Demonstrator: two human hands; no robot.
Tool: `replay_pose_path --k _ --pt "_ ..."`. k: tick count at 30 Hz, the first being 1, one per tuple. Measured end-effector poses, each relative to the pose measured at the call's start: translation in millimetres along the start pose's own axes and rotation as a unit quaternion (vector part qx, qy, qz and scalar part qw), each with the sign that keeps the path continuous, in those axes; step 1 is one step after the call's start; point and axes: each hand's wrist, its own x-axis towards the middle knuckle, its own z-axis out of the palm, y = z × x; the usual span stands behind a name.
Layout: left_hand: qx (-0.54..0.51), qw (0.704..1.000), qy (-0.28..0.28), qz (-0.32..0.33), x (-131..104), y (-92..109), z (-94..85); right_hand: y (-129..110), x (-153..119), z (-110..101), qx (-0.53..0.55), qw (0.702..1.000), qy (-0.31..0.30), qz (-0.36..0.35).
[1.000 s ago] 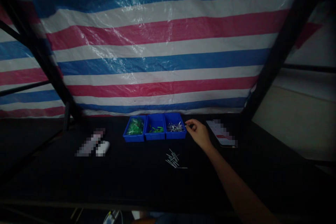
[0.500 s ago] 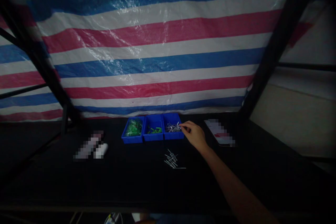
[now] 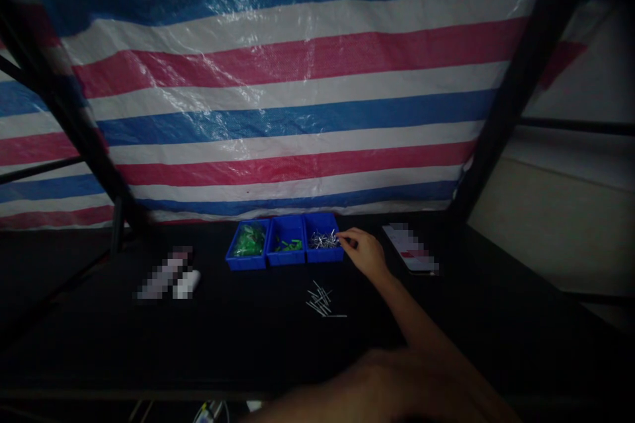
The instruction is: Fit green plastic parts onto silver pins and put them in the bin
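My right hand [image 3: 364, 252] is at the right edge of the right-hand blue bin [image 3: 325, 256], thumb and forefinger pinched together by its rim. Whatever the fingertips hold is too small to make out. Inside that bin lies a heap of thin silvery metal pieces [image 3: 322, 239], like nails or screws. Closer to me, a loose pile of similar thin pieces [image 3: 320, 301] rests on the black table. My left hand [image 3: 377, 383] is low in the foreground, crossing in front of my right forearm. It is smeared by motion, so its fingers cannot be read.
The middle blue bin [image 3: 285, 258] holds small green pieces, and the left blue bin [image 3: 247, 264] a clear bag of green pieces. A blurred-out flat object [image 3: 411, 250] lies right of the bins. A white object [image 3: 187, 283] lies at left. Striped sheeting [image 3: 297, 99] hangs behind.
My left hand has come into view at the bottom, over my right forearm. My right hand stays pinched at the bin's edge. The whole view has shifted slightly.
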Motion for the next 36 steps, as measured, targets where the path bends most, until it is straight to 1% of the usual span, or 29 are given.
replay_pose_path --k 1,2,4,6,7,8,10,14,18,21,25,28,29,31,34,36 --pt "0.097 0.995 -0.022 0.014 6 -5 -15.1 0 0 0 -0.002 1.0 0.0 -0.003" --pt "0.197 0.98 0.002 0.021 11 -13 -30.9 1 0 0 -0.003 1.0 0.0 -0.005" --pt "0.35 0.934 0.073 -0.006 15 -32 -61.7 1 -1 0 -0.002 1.0 0.004 -0.009" --pt "0.441 0.889 0.12 -0.037 14 -54 -86.6 1 -1 1 -0.004 1.0 0.007 -0.012" --pt "0.467 0.873 0.132 -0.046 12 -64 -95.7 0 -1 1 -0.006 1.0 0.007 -0.013" --pt "0.486 0.862 0.136 -0.052 10 -72 -102.4 0 -1 1 -0.007 1.0 0.005 -0.015" --pt "0.512 0.847 0.128 -0.06 9 -85 -109.6 0 -2 2 -0.009 1.0 -0.001 -0.022" --pt "0.54 0.832 0.1 -0.078 15 -98 -110.6 -1 -3 5 -0.006 0.999 -0.022 -0.046" --pt "0.553 0.825 0.082 -0.082 23 -102 -110.8 -3 -4 7 0.004 0.998 -0.038 -0.059" --pt "0.552 0.827 0.076 -0.081 25 -104 -112.4 -3 -4 7 0.017 0.998 -0.021 -0.053" --pt "0.524 0.844 0.07 -0.095 28 -103 -114.1 -2 -3 8 0.042 0.998 -0.008 -0.037" --pt "0.486 0.866 0.072 -0.089 30 -99 -114.3 0 -2 9 0.063 0.997 -0.007 -0.031" --pt "0.469 0.876 0.082 -0.078 31 -97 -114.4 0 -2 9 0.073 0.997 -0.006 -0.028" --pt "0.424 0.895 0.127 -0.049 34 -92 -115.6 1 -1 10 0.095 0.995 0.002 -0.02" --pt "0.335 0.912 0.236 0.001 46 -90 -121.2 0 0 10 0.131 0.991 0.022 -0.011" --pt "0.265 0.911 0.313 0.035 60 -93 -127.1 -3 0 10 0.156 0.987 0.03 -0.008"
